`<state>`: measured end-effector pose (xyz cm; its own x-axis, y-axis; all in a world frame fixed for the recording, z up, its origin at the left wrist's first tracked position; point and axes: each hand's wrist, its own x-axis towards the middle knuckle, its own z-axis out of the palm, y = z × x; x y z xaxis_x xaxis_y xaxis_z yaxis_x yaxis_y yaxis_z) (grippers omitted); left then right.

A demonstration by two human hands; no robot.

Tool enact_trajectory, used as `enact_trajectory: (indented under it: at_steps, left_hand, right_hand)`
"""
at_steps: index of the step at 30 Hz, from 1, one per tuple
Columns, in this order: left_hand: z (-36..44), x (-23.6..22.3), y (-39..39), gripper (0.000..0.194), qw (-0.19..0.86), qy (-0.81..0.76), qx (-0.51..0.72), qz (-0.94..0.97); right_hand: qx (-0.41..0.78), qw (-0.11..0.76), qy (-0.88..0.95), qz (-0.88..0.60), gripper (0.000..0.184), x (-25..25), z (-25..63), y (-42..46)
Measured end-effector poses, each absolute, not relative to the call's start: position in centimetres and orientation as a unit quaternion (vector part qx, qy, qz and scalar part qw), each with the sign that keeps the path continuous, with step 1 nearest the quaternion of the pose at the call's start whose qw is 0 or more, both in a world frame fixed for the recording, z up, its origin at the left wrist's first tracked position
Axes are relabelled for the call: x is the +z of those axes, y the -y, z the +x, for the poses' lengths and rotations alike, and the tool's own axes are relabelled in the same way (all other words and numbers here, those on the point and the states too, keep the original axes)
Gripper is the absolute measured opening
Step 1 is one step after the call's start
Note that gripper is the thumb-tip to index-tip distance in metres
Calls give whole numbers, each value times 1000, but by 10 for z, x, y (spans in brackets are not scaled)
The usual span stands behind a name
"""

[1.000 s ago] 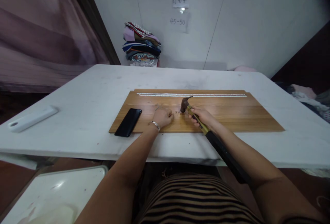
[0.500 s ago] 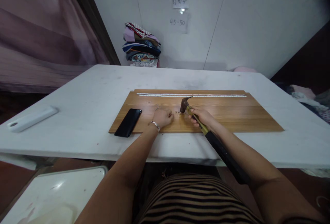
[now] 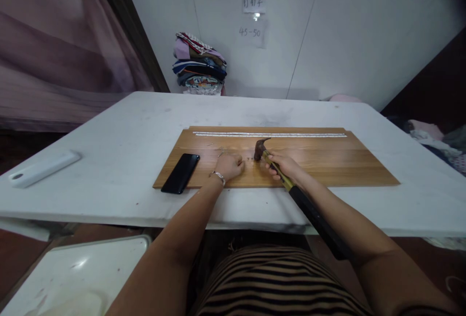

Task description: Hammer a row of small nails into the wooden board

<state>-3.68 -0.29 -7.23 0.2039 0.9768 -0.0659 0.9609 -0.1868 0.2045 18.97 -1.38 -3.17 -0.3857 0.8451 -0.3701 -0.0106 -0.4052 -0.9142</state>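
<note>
My right hand (image 3: 283, 166) is wrapped round the neck of a claw hammer (image 3: 304, 204), close below its rusty head. The hammer's face is down at the wooden board (image 3: 327, 160); whether it touches the wood I cannot tell. Beside it, several small nail heads (image 3: 249, 159) show on the board. My left hand (image 3: 230, 166) rests on the board left of them, fingers curled in; what they hold, if anything, is hidden. Just beyond that hand lies a small heap of loose nails (image 3: 222, 151).
A black phone (image 3: 181, 174) lies over the board's left front corner. Two white measuring strips (image 3: 269, 135) run along the board's far side. On the white table (image 3: 109, 136) a white plastic object (image 3: 45, 168) lies far left. Folded clothes (image 3: 200, 66) are stacked by the wall.
The hammer head has dipped very slightly toward the board. My left hand stays in the same place.
</note>
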Motion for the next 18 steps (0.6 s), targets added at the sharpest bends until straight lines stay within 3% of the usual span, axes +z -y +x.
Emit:
enact_trajectory:
  at_steps: [18]
  left_hand:
    - [-38, -75, 1, 30, 98, -628, 58, 770]
  right_hand:
    - [692, 310, 429, -491, 17, -31, 186, 14]
